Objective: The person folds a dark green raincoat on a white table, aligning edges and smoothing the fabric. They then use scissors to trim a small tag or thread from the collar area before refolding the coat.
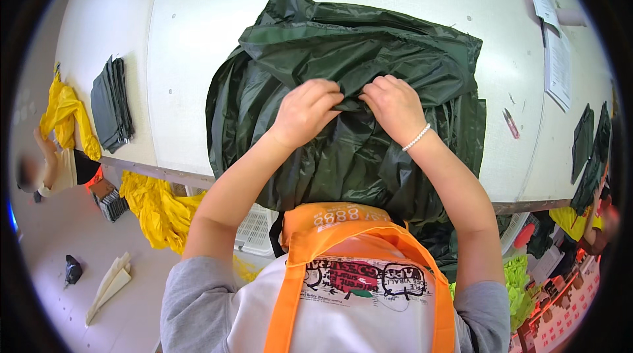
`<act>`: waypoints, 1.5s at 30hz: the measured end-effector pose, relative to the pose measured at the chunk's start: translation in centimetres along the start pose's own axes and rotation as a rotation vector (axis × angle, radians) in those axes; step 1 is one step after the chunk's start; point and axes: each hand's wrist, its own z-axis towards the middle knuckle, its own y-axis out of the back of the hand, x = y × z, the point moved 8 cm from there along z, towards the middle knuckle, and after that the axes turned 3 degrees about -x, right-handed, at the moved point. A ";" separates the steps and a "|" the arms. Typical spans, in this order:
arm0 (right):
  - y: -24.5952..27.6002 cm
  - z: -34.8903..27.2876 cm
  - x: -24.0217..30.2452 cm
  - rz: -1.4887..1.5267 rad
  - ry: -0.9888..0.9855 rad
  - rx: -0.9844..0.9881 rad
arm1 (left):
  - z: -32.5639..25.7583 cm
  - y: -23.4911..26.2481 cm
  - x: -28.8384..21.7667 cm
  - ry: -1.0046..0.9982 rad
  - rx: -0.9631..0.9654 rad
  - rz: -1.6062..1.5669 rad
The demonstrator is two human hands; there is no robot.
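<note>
We see left hand (pixel 306 112) and right hand (pixel 395 105) side by side at centre, fingers curled tight, both pinching fold of dark green garment (pixel 356 56) — garment spread on white table (pixel 198 36), hanging over near edge at 6 o'clock. Folded dark stack (pixel 111 103) at 9 o'clock, papers (pixel 557 63) at 2 o'clock — yellow fabric (pixel 158 211) below table edge.

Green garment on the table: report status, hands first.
Left hand and right hand both pinching the dark green garment at its middle. Garment crumpled on white table, lower part overhanging the edge. Nothing obstructing.
</note>
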 end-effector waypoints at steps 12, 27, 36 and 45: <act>12.3 -6.2 7.4 0.051 0.426 -0.256 | 0.9 3.4 4.6 0.094 -0.055 0.226; -3.0 -8.6 6.4 0.004 0.091 0.223 | 4.1 -1.8 5.0 0.338 0.395 0.296; -1.7 -11.9 8.2 0.188 0.102 0.226 | 5.7 4.2 10.1 0.594 0.361 -0.058; 0.8 -4.9 -3.1 -0.142 -0.256 -0.049 | -0.2 -6.9 -3.1 0.068 0.526 0.274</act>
